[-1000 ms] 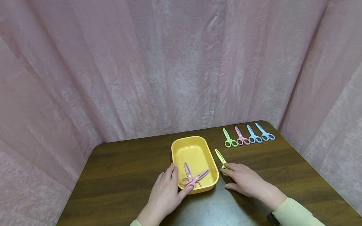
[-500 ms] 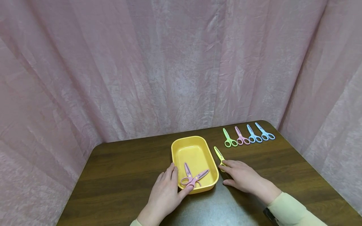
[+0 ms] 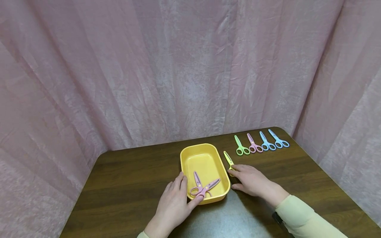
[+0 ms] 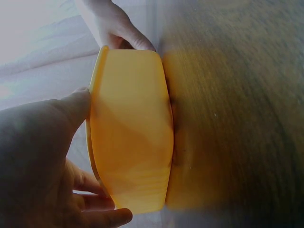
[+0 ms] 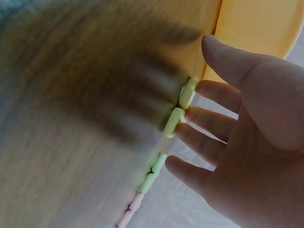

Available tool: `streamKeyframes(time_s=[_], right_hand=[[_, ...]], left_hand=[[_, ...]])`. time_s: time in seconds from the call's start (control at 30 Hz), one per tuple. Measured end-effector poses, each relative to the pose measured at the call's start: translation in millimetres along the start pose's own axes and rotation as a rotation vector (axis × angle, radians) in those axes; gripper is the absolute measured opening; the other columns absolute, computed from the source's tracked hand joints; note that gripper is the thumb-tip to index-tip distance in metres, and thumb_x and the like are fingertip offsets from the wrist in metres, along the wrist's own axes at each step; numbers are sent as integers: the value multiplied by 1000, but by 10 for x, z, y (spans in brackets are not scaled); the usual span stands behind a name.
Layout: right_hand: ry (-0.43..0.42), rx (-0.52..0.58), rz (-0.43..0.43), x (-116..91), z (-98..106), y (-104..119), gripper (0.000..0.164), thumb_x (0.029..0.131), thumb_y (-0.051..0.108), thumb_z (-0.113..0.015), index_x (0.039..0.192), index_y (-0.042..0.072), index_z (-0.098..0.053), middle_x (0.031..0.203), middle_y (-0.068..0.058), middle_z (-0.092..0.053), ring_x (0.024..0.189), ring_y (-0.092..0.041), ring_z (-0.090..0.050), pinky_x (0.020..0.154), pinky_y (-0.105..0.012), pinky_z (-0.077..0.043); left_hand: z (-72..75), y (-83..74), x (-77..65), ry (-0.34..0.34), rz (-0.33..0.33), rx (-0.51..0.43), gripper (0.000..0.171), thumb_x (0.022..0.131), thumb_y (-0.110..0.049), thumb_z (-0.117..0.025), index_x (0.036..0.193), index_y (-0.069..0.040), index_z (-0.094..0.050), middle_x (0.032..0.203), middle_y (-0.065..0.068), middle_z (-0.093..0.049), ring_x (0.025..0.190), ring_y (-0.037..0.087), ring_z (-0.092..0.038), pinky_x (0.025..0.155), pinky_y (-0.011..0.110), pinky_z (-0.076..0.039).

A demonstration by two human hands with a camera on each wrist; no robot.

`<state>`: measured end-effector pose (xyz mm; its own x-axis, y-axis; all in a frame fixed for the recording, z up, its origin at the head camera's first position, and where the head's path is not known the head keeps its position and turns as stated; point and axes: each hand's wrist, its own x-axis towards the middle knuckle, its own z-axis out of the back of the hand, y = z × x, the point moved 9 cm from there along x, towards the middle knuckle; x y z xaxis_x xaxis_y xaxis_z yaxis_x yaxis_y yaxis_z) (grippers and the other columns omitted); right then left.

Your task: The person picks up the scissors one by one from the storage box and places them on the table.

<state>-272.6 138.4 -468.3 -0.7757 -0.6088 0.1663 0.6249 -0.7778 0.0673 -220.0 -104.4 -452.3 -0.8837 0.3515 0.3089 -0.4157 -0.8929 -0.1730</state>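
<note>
A yellow plastic tray (image 3: 205, 146) sits on the table, with an opened pair of pink scissors (image 3: 205, 188) at its near end. My left hand (image 3: 175, 201) grips the tray's near left corner, its thumb over the near rim and its fingers along the left side. Right of the tray lies a closed pair of yellow scissors (image 3: 228, 158), blades pointing away. The extended fingertips of my right hand (image 3: 251, 179) touch the handle loops, partly covering them. In the right wrist view, the thumb stands apart from the yellow handles (image 5: 183, 107).
At the back right, closed green scissors (image 3: 241, 146), another pink pair (image 3: 254, 144) and two blue pairs (image 3: 267, 141) lie side by side in a row. The dark wooden table (image 3: 134, 178) is bordered by pink curtains (image 3: 184, 72).
My right hand has slid away from me and slightly left, pushing the yellow scissors along the table beside the tray. The left hand and the tray have stayed put.
</note>
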Motion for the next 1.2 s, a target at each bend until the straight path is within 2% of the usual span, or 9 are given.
streamKeyframes(time_s=[0.13,0.37,0.73,1.0,1.2], right_hand=[[5,-2,-7,49,-8,-17,58,95,35,-87,138,-1,-73,142,-28,-67,131,-47,-65,108,-61,-53],[65,3,-45,144,9,-20,57,97,33,-86,141,0,-72,145,-27,-66,136,-46,-62,113,-59,-51],[41,-18,-22,284,-65,-117,55,97,27,-85,139,-4,-71,143,-30,-66,134,-48,-63,110,-61,-52],[105,-1,-76,397,-87,-174,56,99,28,-83,144,-2,-69,149,-28,-63,140,-46,-59,116,-60,-48],[93,-19,-70,452,-127,-228,56,99,29,-82,145,-1,-69,147,-29,-64,138,-46,-61,114,-60,-50]], left_hand=[[7,-4,1,1,0,-4,93,100,-71,-68,149,8,-58,155,28,-56,131,44,-64,111,54,-53],[12,-8,-1,-1,-2,-1,93,100,-69,-70,149,8,-57,155,28,-56,131,44,-64,111,54,-53],[2,-7,0,6,2,-4,93,100,-69,-69,150,9,-56,156,28,-55,134,42,-63,113,54,-52],[-12,-1,3,23,10,-4,94,100,-70,-68,151,8,-56,157,28,-54,134,43,-62,113,55,-52],[-12,-2,9,26,11,-6,94,100,-70,-69,151,8,-56,157,28,-54,134,44,-62,113,55,-52]])
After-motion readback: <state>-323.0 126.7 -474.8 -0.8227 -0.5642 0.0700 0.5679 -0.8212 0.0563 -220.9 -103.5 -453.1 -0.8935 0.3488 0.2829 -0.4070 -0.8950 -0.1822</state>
